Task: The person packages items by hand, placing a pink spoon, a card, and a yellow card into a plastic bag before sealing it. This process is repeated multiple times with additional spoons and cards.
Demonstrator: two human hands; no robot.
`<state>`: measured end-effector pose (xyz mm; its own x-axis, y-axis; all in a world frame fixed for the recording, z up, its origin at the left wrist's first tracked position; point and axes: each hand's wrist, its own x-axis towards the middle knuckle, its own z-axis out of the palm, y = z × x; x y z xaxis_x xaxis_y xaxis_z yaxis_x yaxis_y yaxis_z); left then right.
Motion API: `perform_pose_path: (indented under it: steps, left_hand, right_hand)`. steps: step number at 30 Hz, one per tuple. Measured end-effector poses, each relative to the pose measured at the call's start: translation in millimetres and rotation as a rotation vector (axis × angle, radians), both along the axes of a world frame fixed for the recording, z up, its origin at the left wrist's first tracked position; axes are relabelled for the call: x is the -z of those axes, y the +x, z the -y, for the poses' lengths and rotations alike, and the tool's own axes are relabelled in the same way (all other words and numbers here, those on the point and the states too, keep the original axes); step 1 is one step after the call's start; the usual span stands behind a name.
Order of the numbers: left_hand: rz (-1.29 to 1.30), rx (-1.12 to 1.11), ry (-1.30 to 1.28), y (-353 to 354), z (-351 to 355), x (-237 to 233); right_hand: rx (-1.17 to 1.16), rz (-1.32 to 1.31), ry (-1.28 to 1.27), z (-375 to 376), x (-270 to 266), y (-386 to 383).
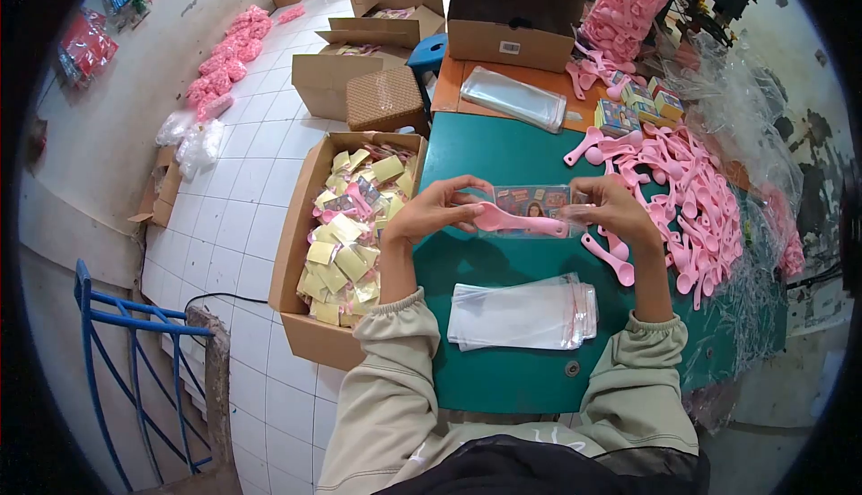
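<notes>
Above the green table, a clear plastic bag point(575, 223) is stretched between both hands. A pink spoon point(521, 220) and a printed card point(532, 198) show in it, the spoon in front of the card. My left hand point(442, 209) is closed on the bag's left end, by the spoon's bowl. Fingers of my right hand point(620, 211) pinch the right end, near the handle tip. Below the hands lies a stack of clear bags point(521, 313). Loose pink spoons point(687, 216) are heaped right of my right hand.
Left of the table point(503, 387), an open carton point(292, 252) holds many packed bags with pale yellow cards. More clear bags point(514, 98) lie at the back, near small card stacks point(618, 119) and a sack of spoons point(628, 1). A blue metal frame point(135, 315) stands at left.
</notes>
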<state>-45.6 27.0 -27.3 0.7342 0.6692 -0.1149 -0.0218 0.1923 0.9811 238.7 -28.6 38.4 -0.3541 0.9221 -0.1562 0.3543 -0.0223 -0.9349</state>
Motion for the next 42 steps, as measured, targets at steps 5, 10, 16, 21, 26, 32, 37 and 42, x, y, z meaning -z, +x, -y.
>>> perform_pose_path:
  steps: [5,10,16,21,26,32,37,42]
  left_hand:
    - [-0.014,0.017,-0.023,0,-9,15]
    - [-0.054,0.03,-0.058,5,-12,17]
    - [-0.084,0.002,-0.027,6,-20,27]
    - [-0.106,-0.055,-0.016,6,-19,21]
    - [-0.096,-0.095,-0.017,4,-19,24]
    - [-0.1,-0.12,0.027,-1,-20,26]
    - [-0.064,-0.041,-0.02,-1,-20,26]
    - [-0.062,-0.026,-0.002,0,-19,26]
  right_hand:
    - [0.042,-0.049,-0.126,-4,11,2]
    - [0.134,-0.075,-0.109,-12,32,1]
    - [0.12,-0.144,-0.137,-15,36,6]
    - [0.287,-0.269,-0.166,-18,35,16]
    - [0.293,-0.334,-0.125,-21,38,27]
    - [0.191,-0.207,-0.116,-19,28,29]
    - [0.114,-0.127,-0.216,-18,24,22]
    - [0.057,-0.065,-0.129,-20,35,28]
